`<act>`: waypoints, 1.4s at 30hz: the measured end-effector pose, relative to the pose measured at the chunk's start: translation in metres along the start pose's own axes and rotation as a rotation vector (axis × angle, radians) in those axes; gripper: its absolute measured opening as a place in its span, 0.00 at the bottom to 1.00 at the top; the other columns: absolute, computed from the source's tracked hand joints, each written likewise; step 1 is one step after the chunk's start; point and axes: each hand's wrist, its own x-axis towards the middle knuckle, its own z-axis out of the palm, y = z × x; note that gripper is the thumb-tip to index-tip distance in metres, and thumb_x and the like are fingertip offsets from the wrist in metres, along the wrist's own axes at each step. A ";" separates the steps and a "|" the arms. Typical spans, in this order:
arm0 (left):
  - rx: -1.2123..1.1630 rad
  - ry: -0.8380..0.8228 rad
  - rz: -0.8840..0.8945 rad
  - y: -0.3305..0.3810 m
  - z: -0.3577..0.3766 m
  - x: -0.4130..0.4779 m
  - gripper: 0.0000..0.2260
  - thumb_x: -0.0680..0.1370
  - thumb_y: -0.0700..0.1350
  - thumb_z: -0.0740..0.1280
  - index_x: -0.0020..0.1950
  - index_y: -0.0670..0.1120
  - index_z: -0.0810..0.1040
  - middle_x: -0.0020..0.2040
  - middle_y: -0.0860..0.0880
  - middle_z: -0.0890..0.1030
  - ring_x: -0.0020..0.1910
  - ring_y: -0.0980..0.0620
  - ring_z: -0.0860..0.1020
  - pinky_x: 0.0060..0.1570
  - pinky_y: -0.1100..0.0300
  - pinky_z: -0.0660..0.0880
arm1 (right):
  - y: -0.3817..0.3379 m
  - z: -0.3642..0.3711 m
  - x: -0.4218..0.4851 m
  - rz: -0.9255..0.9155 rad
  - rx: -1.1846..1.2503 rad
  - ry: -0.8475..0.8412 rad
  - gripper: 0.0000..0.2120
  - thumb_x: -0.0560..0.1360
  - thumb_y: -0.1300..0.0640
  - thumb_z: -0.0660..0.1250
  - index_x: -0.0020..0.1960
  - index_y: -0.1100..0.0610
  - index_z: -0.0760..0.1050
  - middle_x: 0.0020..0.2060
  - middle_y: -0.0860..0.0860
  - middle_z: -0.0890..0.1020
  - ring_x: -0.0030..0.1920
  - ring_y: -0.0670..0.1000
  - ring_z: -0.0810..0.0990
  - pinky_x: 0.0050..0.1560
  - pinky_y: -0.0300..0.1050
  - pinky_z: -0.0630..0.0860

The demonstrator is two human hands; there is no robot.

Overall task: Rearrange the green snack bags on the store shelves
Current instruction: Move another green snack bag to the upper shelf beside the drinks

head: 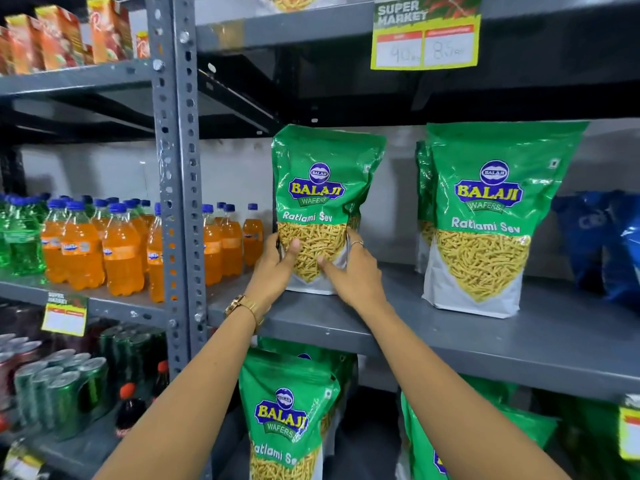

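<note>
A green Balaji Ratlami Sev bag (pixel 320 188) stands upright at the left of the grey middle shelf (pixel 485 337). My left hand (pixel 273 268) grips its lower left edge, thumb on the front. My right hand (pixel 349 268) grips its lower right edge. A second green bag (pixel 485 216) stands to the right, with another one behind it. On the shelf below, one green bag (pixel 287 414) stands under my arms and another (pixel 426 445) shows behind my right forearm.
A perforated grey upright post (pixel 178 188) stands left of the bags. Orange soda bottles (pixel 121 251) and green bottles (pixel 20 237) fill the left shelf, cans (pixel 59 389) below. Blue bags (pixel 602 244) sit at far right. A yellow price tag (pixel 426 32) hangs above.
</note>
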 end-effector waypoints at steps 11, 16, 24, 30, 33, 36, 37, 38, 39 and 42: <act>0.179 -0.068 -0.082 -0.004 0.003 0.004 0.56 0.60 0.49 0.83 0.76 0.47 0.49 0.74 0.47 0.65 0.74 0.47 0.64 0.73 0.53 0.60 | -0.047 -0.046 0.083 0.147 0.514 0.231 0.23 0.76 0.42 0.64 0.58 0.61 0.75 0.57 0.57 0.81 0.58 0.57 0.78 0.60 0.51 0.74; 0.223 -0.061 -0.093 -0.006 0.001 0.006 0.52 0.61 0.46 0.83 0.74 0.46 0.52 0.73 0.44 0.67 0.74 0.44 0.64 0.73 0.49 0.61 | -0.063 -0.054 0.112 0.075 0.349 0.256 0.16 0.75 0.46 0.68 0.42 0.61 0.76 0.48 0.59 0.83 0.49 0.56 0.79 0.52 0.50 0.75; 0.239 -0.053 -0.115 -0.007 0.001 0.008 0.53 0.61 0.45 0.83 0.75 0.47 0.52 0.74 0.42 0.65 0.74 0.42 0.64 0.74 0.46 0.62 | -0.062 -0.052 0.125 0.077 0.414 0.257 0.19 0.72 0.50 0.72 0.31 0.55 0.66 0.36 0.57 0.77 0.41 0.54 0.74 0.41 0.47 0.69; 0.195 -0.037 -0.110 -0.004 -0.001 0.003 0.56 0.61 0.45 0.83 0.78 0.47 0.49 0.76 0.45 0.65 0.75 0.43 0.65 0.71 0.54 0.61 | -0.057 -0.054 0.082 0.130 0.535 0.233 0.14 0.72 0.44 0.70 0.47 0.54 0.74 0.50 0.55 0.78 0.50 0.54 0.76 0.51 0.48 0.73; 0.150 0.076 -0.072 0.007 -0.003 -0.009 0.59 0.61 0.48 0.83 0.79 0.47 0.44 0.79 0.45 0.59 0.77 0.45 0.60 0.74 0.53 0.57 | -0.052 -0.052 0.029 0.022 0.538 0.255 0.27 0.75 0.47 0.68 0.68 0.59 0.68 0.65 0.55 0.74 0.60 0.50 0.74 0.57 0.35 0.72; 0.169 0.304 0.113 0.016 -0.003 -0.034 0.49 0.66 0.55 0.79 0.78 0.46 0.55 0.77 0.45 0.64 0.76 0.47 0.63 0.76 0.49 0.62 | -0.045 -0.047 -0.040 -0.241 0.592 0.348 0.16 0.77 0.52 0.66 0.62 0.57 0.74 0.57 0.52 0.80 0.56 0.46 0.80 0.50 0.27 0.74; 0.182 0.381 0.220 0.015 -0.001 -0.047 0.42 0.69 0.55 0.77 0.76 0.45 0.60 0.75 0.46 0.67 0.74 0.48 0.67 0.74 0.51 0.65 | -0.039 -0.043 -0.062 -0.307 0.598 0.368 0.11 0.77 0.53 0.65 0.58 0.54 0.76 0.53 0.51 0.82 0.53 0.46 0.81 0.51 0.30 0.75; 0.191 0.459 0.325 0.012 0.001 -0.063 0.35 0.72 0.54 0.75 0.73 0.45 0.65 0.71 0.47 0.71 0.70 0.49 0.70 0.71 0.53 0.68 | -0.033 -0.038 -0.084 -0.358 0.590 0.382 0.07 0.77 0.53 0.65 0.55 0.51 0.77 0.49 0.49 0.83 0.50 0.46 0.82 0.50 0.35 0.77; 0.195 0.538 0.415 0.008 0.003 -0.079 0.27 0.75 0.52 0.72 0.70 0.45 0.68 0.65 0.49 0.74 0.65 0.49 0.74 0.66 0.57 0.70 | -0.025 -0.032 -0.104 -0.387 0.578 0.380 0.05 0.77 0.52 0.64 0.52 0.47 0.78 0.45 0.47 0.84 0.47 0.48 0.83 0.48 0.39 0.78; 0.160 0.682 0.482 -0.021 0.008 -0.132 0.09 0.79 0.47 0.67 0.58 0.49 0.72 0.48 0.51 0.73 0.47 0.51 0.75 0.51 0.63 0.71 | 0.005 -0.001 -0.157 -0.267 0.586 0.309 0.06 0.77 0.46 0.63 0.46 0.43 0.79 0.38 0.45 0.84 0.39 0.50 0.84 0.42 0.47 0.80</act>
